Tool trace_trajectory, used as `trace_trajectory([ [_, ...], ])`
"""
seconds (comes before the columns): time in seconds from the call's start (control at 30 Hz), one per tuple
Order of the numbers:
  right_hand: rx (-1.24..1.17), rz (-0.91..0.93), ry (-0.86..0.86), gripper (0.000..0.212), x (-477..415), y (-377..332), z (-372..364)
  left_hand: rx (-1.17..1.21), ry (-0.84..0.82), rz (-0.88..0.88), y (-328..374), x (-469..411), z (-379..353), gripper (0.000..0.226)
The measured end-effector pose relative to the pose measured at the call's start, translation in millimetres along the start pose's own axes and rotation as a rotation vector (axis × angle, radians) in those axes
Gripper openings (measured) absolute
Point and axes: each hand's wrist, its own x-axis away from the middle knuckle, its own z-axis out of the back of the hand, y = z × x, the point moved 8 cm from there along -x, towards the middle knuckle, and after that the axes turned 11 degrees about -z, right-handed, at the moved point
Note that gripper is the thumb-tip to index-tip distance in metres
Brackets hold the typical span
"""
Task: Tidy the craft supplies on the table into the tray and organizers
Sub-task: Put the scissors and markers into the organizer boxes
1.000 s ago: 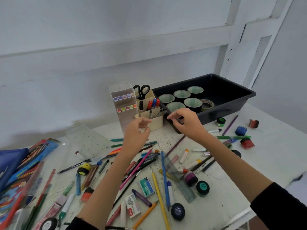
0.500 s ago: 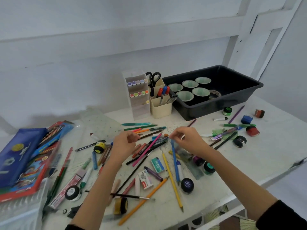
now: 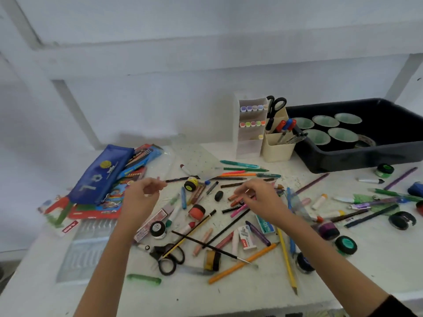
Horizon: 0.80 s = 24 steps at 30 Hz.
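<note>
Left hand (image 3: 143, 199): hovers at 9 o'clock of the central pen pile, fingers loosely curled, thumb and forefinger apart, grips nothing visible. Right hand (image 3: 261, 201): hangs at 3 o'clock of that pile, fingertips bent down onto brown crayons (image 3: 235, 197); cannot tell whether pinching one or merely touching.

Step judged: collecting loose sticks for cream organizer (image 3: 278, 149), at 1 o'clock from the hands, with clear marker rack (image 3: 249, 146) just beside it at 9 o'clock. Black tray (image 3: 357, 160) at 2 o'clock, holding paint cups (image 3: 325, 121). Task judged early: table (image 3: 377, 271) covered with strays.

Method: take top-lying crayons first; align ends; pinch near mid-length; lift straight up before swinging toward 1 o'clock. Feed in beside upright scissors (image 3: 275, 106) gently, to avoid tipping the organizer.

Obstacles: watch pink pen (image 3: 238, 212) and black pencil (image 3: 229, 227) crossing below right wrist, likely to drag along. Note black eraser (image 3: 219, 196) and yellow tape roll (image 3: 191, 184) between the hands; second scissors (image 3: 168, 259) and paintbrush (image 3: 206, 244) at 6 o'clock; blue pencil case (image 3: 100, 175) at 9 o'clock; round pot (image 3: 345, 244) at 4 o'clock, prone to roll.
</note>
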Motion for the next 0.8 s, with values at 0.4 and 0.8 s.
trace_trajectory([
  [0.4,0.236,0.225,-0.233,0.034,5,-60,-98,-0.145,-0.091,0.097,-39,35,2,0.02],
  [0.8,0.182,0.184,-0.265,0.012,1,-50,-79,-0.178,-0.099,0.104,-48,44,-24,0.012],
])
